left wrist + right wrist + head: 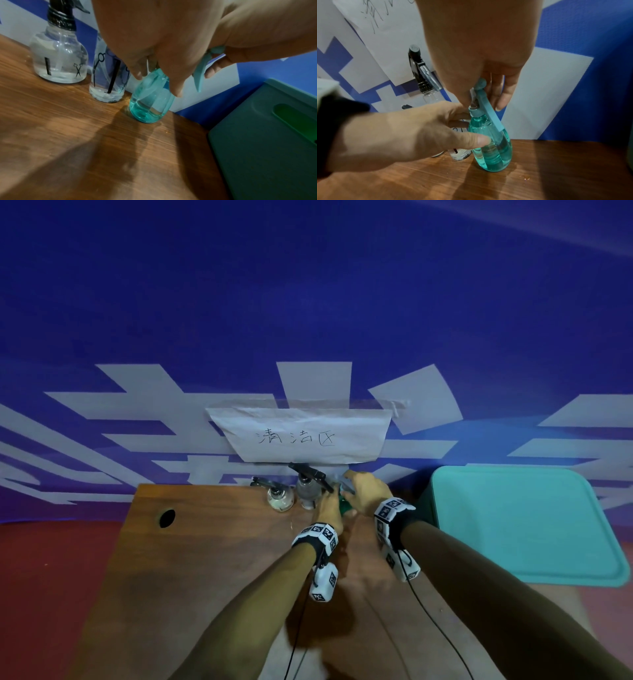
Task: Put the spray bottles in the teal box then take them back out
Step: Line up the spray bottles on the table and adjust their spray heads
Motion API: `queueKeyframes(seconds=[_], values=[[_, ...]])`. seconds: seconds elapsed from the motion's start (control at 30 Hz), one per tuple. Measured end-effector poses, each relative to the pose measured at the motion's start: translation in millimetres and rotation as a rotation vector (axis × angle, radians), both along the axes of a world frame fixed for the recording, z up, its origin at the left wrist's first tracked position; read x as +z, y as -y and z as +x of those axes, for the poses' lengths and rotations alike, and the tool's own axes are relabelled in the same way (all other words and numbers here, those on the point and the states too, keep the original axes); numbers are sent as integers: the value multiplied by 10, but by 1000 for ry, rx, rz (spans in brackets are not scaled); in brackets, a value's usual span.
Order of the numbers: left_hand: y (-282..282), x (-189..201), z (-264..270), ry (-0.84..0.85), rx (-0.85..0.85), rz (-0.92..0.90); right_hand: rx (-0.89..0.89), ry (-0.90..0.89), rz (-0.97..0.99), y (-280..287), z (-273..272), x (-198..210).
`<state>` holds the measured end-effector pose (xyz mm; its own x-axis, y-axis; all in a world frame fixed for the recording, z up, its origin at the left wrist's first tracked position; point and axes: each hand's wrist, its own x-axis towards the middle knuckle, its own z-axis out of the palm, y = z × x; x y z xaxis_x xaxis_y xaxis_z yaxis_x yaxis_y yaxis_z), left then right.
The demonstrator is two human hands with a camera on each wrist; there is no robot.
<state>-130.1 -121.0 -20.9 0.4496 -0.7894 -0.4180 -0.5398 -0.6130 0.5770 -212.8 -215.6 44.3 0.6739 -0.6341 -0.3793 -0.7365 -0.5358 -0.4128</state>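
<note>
Teal teardrop spray bottle (491, 151), translucent plastic

The table (212, 559) is brown wood. It has a round dark hole (167, 518) near its far left corner. Three bottles stand on it in a row along the far edge, close to the blue wall. The short clear bottle (280, 497) is on the left. It has a black top and small scissors drawn on it. The tall clear bottle (307, 489) stands just beside it, also with a black top. The teal bottle (150, 102) is on the right end of the row, upright, with some water in it. Its bottom sits on the wood. Dark shadows fall across the table. The teal box (524, 522) sits at the table's right side, with its lid on.
</note>
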Motion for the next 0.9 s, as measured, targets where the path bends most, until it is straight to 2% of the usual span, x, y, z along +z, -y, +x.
queueKeyframes(seconds=[0.27,0.57,0.9], values=[[63,-84,43,-77,112,-119,6,-18,-8,32,15,-82],[30,-95,26,-74,176,-44,48,-93,-122,-87,128,-144],[8,-243,80,-135,156,-96,105,-80,-82,-32,129,-143]])
